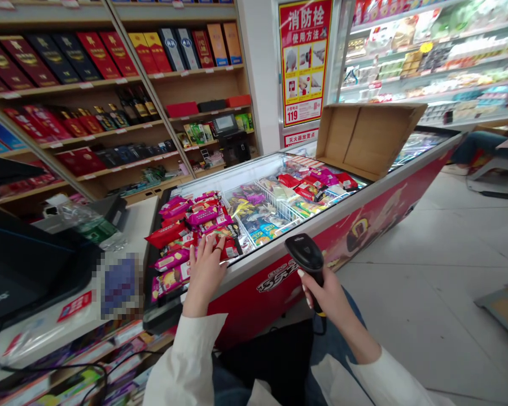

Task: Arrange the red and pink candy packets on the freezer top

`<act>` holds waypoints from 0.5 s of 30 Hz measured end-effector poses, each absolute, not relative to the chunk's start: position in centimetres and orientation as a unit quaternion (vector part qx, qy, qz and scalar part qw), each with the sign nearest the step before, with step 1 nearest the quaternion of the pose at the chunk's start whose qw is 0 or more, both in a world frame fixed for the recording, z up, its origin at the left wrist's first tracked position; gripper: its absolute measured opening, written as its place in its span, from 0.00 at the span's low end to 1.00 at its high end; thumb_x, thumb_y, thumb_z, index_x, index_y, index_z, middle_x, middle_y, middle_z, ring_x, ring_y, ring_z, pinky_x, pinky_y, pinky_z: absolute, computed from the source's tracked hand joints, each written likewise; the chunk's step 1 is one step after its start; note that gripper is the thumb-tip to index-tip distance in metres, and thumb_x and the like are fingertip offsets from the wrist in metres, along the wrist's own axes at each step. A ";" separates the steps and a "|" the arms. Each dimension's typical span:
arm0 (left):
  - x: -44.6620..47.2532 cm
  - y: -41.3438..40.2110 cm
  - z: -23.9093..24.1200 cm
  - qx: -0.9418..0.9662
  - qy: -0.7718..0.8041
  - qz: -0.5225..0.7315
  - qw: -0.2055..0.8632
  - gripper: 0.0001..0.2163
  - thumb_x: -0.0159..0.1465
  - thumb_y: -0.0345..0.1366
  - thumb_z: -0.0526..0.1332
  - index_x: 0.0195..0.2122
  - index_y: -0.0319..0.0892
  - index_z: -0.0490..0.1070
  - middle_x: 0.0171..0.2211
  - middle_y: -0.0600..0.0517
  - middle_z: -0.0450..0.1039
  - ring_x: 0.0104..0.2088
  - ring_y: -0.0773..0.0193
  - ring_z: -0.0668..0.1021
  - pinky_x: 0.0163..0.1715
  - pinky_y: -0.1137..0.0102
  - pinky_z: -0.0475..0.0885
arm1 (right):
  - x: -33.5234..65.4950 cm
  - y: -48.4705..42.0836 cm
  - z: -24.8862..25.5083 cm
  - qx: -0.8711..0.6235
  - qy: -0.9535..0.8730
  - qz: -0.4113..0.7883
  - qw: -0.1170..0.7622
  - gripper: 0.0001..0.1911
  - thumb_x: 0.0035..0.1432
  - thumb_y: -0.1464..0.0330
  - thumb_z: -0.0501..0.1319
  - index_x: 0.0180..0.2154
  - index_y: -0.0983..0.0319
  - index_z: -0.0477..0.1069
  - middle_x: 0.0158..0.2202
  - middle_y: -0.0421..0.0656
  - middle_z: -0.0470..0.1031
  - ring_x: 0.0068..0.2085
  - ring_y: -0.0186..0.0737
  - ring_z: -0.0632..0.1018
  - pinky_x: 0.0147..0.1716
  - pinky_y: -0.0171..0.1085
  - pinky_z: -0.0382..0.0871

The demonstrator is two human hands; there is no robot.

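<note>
My right hand [324,293] is closed round the handle of a black barcode scanner [305,255], held in front of the red chest freezer [322,237]. My left hand [206,268] lies flat with fingers stretched out on the freezer's glass lid, above red and pink ice cream packets [186,225]. More wrapped ice creams [275,203] fill wire baskets further along under the glass.
An open cardboard box [366,138] stands on the freezer's far end. A checkout counter [68,304] with a dark screen and a plastic water bottle [91,225] is at left. Wooden shelves [110,84] of boxed goods rise behind. A chiller cabinet [427,56] and tiled floor lie right.
</note>
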State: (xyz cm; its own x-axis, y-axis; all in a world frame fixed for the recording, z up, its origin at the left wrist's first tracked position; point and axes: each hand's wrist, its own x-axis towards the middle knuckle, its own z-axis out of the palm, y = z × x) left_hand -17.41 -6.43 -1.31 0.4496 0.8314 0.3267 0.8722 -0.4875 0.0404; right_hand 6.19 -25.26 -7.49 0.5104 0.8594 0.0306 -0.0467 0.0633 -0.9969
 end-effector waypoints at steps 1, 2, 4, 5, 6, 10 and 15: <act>-17.1 -6.6 -1.4 -0.848 -0.501 -0.164 0.058 0.32 0.62 0.32 0.67 0.70 0.48 0.72 0.74 0.40 0.67 0.76 0.37 0.64 0.74 0.37 0.57 | 6.4 -25.3 -7.6 -0.585 -0.347 0.357 0.641 0.23 0.62 0.45 0.68 0.34 0.56 0.68 0.15 0.33 0.68 0.15 0.36 0.69 0.17 0.35 0.66; -16.5 -6.7 -1.4 -0.848 -0.495 -0.183 0.047 0.34 0.62 0.34 0.68 0.71 0.47 0.70 0.75 0.39 0.65 0.77 0.36 0.63 0.75 0.38 0.57 | 6.7 -25.3 -7.8 -0.583 -0.348 0.361 0.639 0.23 0.62 0.45 0.68 0.34 0.56 0.68 0.15 0.33 0.68 0.15 0.36 0.69 0.17 0.35 0.66; -14.6 -6.8 -1.2 -0.854 -0.464 -0.233 0.014 0.35 0.64 0.37 0.69 0.73 0.45 0.67 0.75 0.38 0.64 0.76 0.37 0.63 0.75 0.41 0.58 | 7.2 -25.3 -8.0 -0.583 -0.346 0.367 0.637 0.23 0.62 0.45 0.68 0.35 0.56 0.68 0.14 0.32 0.67 0.14 0.36 0.69 0.17 0.34 0.66; -13.2 -6.7 -1.1 -0.860 -0.440 -0.259 -0.010 0.35 0.65 0.39 0.68 0.74 0.45 0.66 0.75 0.38 0.65 0.76 0.39 0.64 0.75 0.44 0.60 | 7.4 -25.3 -8.0 -0.584 -0.342 0.366 0.639 0.23 0.62 0.45 0.68 0.35 0.57 0.68 0.14 0.32 0.67 0.14 0.36 0.69 0.17 0.34 0.66; -11.4 -6.6 -1.0 -0.867 -0.411 -0.280 -0.038 0.34 0.67 0.39 0.67 0.74 0.45 0.65 0.74 0.38 0.66 0.75 0.41 0.66 0.74 0.46 0.62 | 7.6 -25.4 -8.1 -0.586 -0.337 0.363 0.641 0.23 0.62 0.45 0.68 0.35 0.57 0.68 0.14 0.32 0.67 0.14 0.35 0.69 0.17 0.34 0.66; -2.0 -5.0 -0.5 -0.905 -0.281 -0.289 -0.133 0.32 0.69 0.34 0.62 0.76 0.44 0.62 0.73 0.40 0.68 0.73 0.48 0.69 0.74 0.51 0.63 | 8.3 -25.7 -8.3 -0.599 -0.312 0.347 0.651 0.23 0.62 0.45 0.68 0.35 0.56 0.67 0.14 0.32 0.68 0.15 0.35 0.69 0.18 0.33 0.66; 9.6 -1.8 -0.1 -0.951 -0.262 -0.155 -0.046 0.34 0.70 0.24 0.56 0.78 0.40 0.57 0.78 0.36 0.58 0.77 0.49 0.64 0.74 0.52 0.62 | 9.5 -26.0 -9.1 -0.609 -0.284 0.331 0.663 0.25 0.61 0.44 0.69 0.34 0.56 0.65 0.16 0.32 0.69 0.14 0.34 0.69 0.16 0.32 0.65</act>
State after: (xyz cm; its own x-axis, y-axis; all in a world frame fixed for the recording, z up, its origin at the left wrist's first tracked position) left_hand 9.56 -1.77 -0.06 0.8147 0.5128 0.2706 0.4841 -0.8585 0.1691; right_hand 9.53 -26.01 -9.12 0.6196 0.7844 -0.0267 -0.0934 0.0399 -0.9948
